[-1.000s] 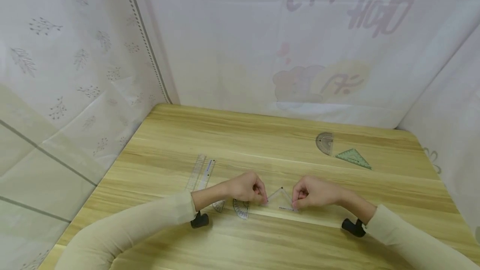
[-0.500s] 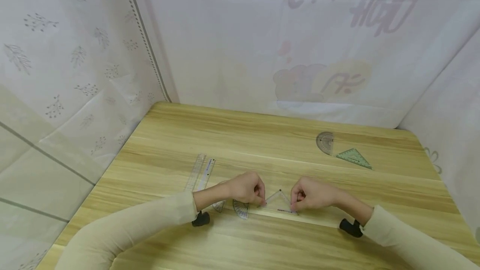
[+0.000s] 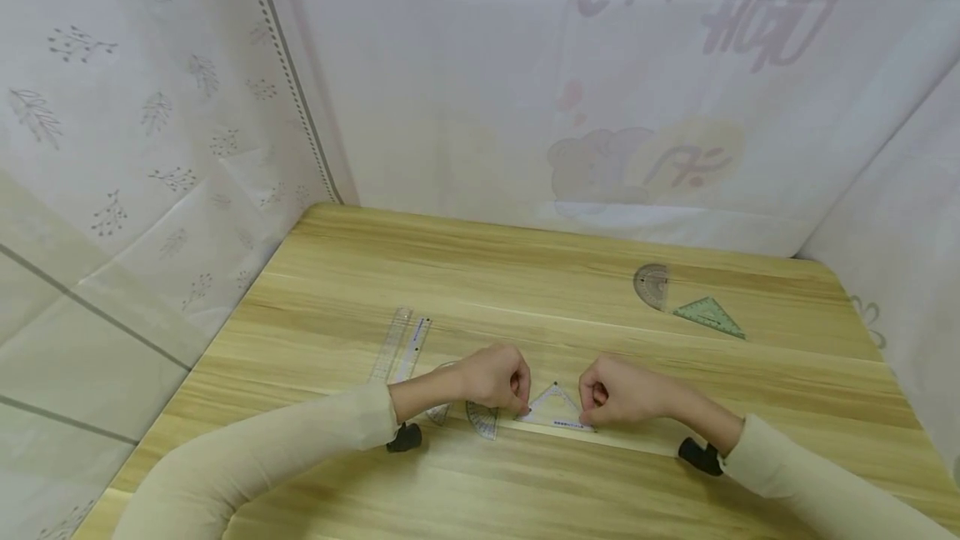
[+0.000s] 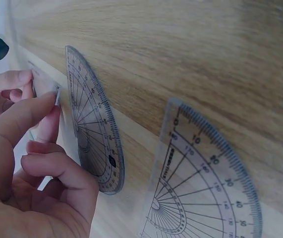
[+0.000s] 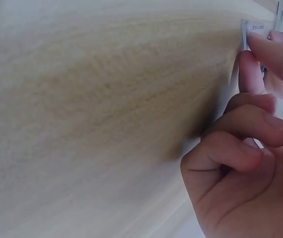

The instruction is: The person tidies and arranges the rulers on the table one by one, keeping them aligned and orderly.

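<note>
A clear triangular set square with a dark dot at its top corner spans the gap between the two hands. My left hand pinches its left corner between thumb and forefinger, while the right hand pinches the corner opposite. In the right wrist view, the set square's printed corner sits between thumb and index finger, with the other fingers curled in. Close by the left hand lies a clear protractor. A second protractor lies nearer the left wrist camera, partly hidden by the forearm in the head view.
Two clear rulers, a left one and a right one, lie side by side beyond the left forearm. Toward the back right of the wooden table are a grey protractor and a green set square. Printed curtains surround the table.
The clear set square has shifted slightly left and toward the person, and its face shows more plainly now. Both hands keep their pinch; the right hand has moved slightly left.
</note>
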Demonstrator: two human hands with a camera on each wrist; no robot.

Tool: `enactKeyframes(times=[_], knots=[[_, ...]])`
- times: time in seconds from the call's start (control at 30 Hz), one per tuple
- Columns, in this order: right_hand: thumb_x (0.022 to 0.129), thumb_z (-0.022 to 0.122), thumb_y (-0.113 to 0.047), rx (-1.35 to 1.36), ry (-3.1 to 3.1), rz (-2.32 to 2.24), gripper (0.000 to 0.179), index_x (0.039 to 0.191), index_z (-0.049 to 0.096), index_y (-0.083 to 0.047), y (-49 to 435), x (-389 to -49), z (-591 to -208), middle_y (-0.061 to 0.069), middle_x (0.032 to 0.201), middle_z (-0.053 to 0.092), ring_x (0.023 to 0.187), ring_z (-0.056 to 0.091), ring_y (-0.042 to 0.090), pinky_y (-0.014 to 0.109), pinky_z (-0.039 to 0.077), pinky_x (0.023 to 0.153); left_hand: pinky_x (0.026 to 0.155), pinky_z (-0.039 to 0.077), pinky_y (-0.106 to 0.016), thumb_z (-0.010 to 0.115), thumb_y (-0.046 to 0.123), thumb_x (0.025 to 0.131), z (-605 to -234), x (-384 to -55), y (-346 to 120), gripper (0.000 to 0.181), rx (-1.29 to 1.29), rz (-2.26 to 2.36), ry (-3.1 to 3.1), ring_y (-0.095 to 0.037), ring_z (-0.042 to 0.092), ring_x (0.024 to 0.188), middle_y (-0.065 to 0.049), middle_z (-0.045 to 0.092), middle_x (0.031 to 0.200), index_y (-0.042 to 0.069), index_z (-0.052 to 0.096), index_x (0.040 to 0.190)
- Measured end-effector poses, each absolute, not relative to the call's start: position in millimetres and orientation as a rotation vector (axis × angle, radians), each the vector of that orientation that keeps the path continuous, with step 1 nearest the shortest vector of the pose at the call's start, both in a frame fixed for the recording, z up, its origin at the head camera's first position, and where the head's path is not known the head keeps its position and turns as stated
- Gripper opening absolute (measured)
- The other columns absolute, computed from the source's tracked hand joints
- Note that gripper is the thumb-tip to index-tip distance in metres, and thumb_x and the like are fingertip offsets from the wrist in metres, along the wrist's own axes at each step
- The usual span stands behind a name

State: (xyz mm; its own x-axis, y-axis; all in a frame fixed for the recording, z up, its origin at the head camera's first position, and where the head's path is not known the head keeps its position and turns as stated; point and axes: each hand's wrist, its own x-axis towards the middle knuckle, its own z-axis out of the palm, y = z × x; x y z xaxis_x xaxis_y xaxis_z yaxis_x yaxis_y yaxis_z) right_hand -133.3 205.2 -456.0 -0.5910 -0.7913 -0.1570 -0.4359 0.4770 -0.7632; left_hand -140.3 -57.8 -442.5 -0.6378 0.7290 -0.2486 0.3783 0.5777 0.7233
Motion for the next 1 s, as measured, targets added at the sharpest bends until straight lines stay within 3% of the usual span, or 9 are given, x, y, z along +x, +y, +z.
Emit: enactKeyframes(times=[0.2,0.43,0.57,1.0], knots=[[0.087,0.082,-0.010,-1.023,2.200,-1.001,0.024,0.073,0.065,-0.019,209.9,-136.0,-461.0,-0.014,0.061,0.042,0.056,0.038,-0.001,0.018,0.032,0.054,0.053,0.036,-0.018,0.082,0.002,0.084,-441.1,-141.3,-58.4,0.022,0.901,0.902,2.271,-0.004,0.044,0.055,0.008,0.056,0.061,0.011,0.069,0.070],[0.093,0.077,-0.012,-1.072,2.123,-1.205,0.008,0.090,0.069,-0.011,224.3,-147.8,-455.4,-0.010,0.068,0.044,0.059,0.038,0.002,0.019,0.035,0.054,0.055,0.039,-0.021,0.077,0.008,0.091,-434.9,-150.6,-62.0,0.012,0.912,0.927,2.326,-0.005,0.045,0.056,0.004,0.056,0.065,0.012,0.069,0.082],[0.094,0.076,-0.014,-1.065,2.154,-1.206,0.014,0.102,0.068,-0.006,231.6,-153.0,-449.9,-0.003,0.071,0.047,0.060,0.039,0.004,0.022,0.037,0.055,0.054,0.040,-0.022,0.075,0.012,0.092,-427.5,-154.9,-62.0,0.005,0.887,0.936,2.349,-0.006,0.044,0.052,0.002,0.057,0.064,0.010,0.071,0.093],[0.091,0.080,-0.023,-1.001,2.381,-1.095,0.032,0.114,0.064,-0.008,254.8,-171.0,-445.1,-0.002,0.075,0.052,0.061,0.043,0.008,0.027,0.041,0.058,0.058,0.043,-0.025,0.077,0.021,0.092,-420.0,-177.2,-45.1,0.028,0.875,0.960,2.438,-0.008,0.051,0.057,0.003,0.059,0.069,0.004,0.069,0.113]])
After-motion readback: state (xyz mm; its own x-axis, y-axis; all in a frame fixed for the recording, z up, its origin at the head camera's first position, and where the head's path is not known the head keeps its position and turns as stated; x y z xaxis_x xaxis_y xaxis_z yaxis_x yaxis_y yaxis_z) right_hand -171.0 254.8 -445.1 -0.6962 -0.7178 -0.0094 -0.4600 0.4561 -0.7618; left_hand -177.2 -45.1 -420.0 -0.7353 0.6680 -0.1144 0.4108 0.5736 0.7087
